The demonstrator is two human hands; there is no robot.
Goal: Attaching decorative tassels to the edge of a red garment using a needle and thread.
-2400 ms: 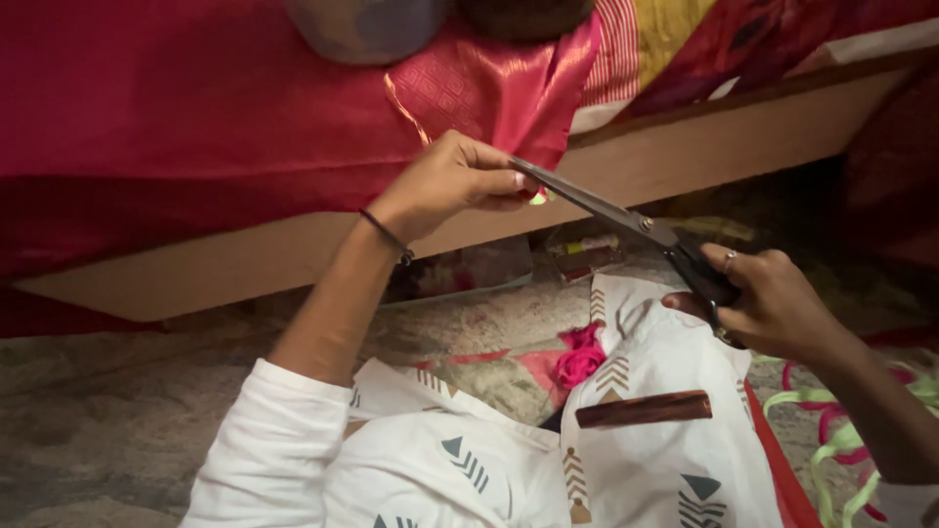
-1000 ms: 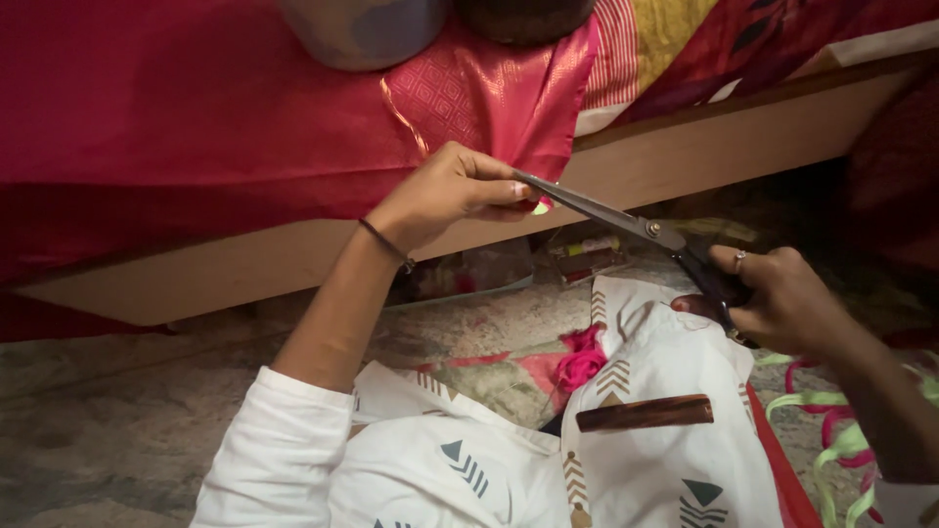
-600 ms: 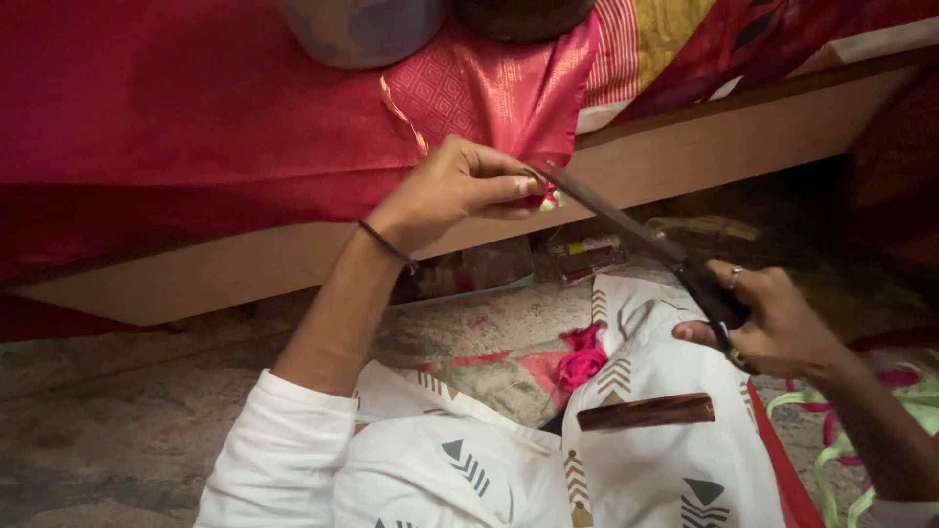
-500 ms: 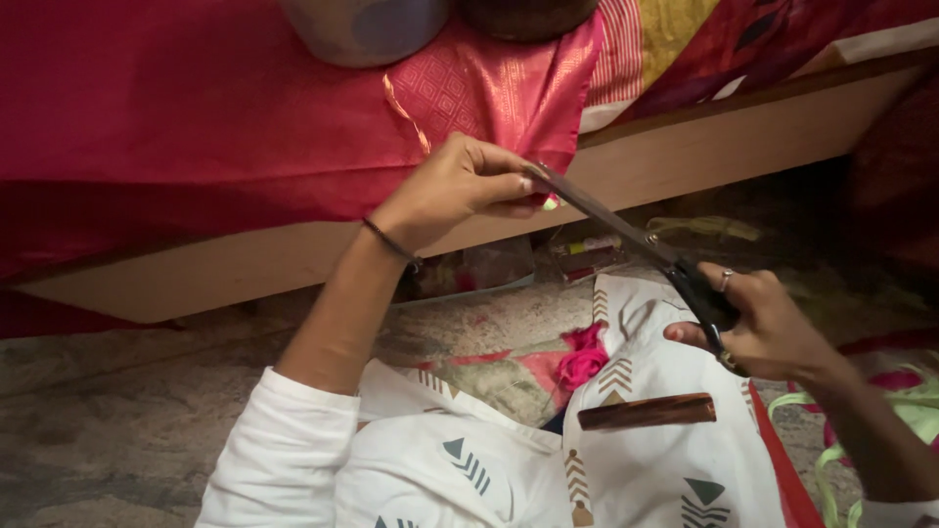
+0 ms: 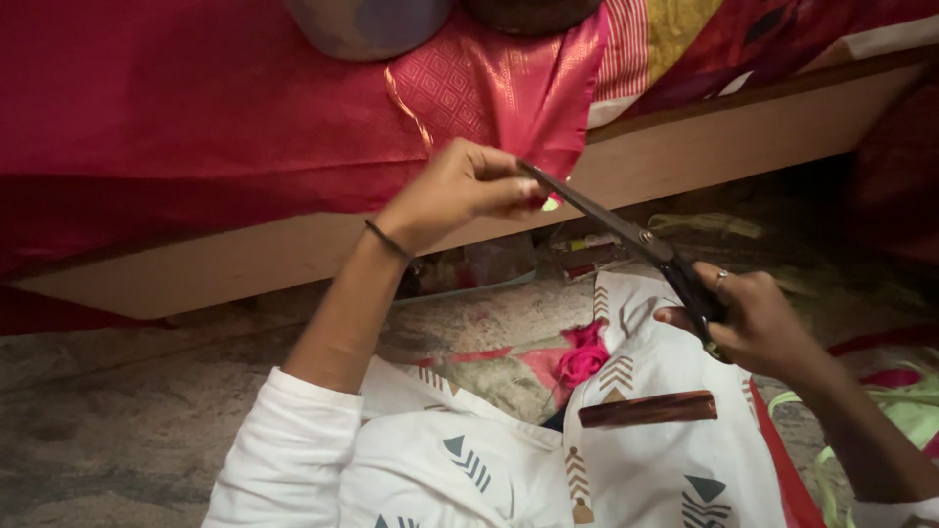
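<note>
From my feed, the bed (image 5: 685, 156) fills the upper half, its wooden side rail running across at a slant; the right end is cut off by the frame. A red bedcover (image 5: 176, 127) drapes over it, and the top edge of the view clips a grey rounded vessel (image 5: 367, 24) and a darker one beside it, so I cannot tell what either is. Under the bed the space is dark and the clutter there is hard to make out.

A pink-red silk cloth with gold weave (image 5: 499, 88) hangs down over the bed's edge. My left hand (image 5: 455, 191) is closed on its lower edge, pinching the fabric between thumb and fingers; the exact pinch is hidden behind the knuckles. A thin dark band sits on that wrist.

The white patterned garment (image 5: 626, 460) covers my lap at the bottom of the view, with a brown strip on it.

My right hand (image 5: 758, 323) grips the handles of the black scissors (image 5: 626, 230), fingers through the loops, which the hand mostly hides. The scissors span the gap between both hands: handles low right, long axis slanting up-left, tips meeting the cloth's lower corner just beside the left fingers. I cannot tell whether the blades are parted.
</note>
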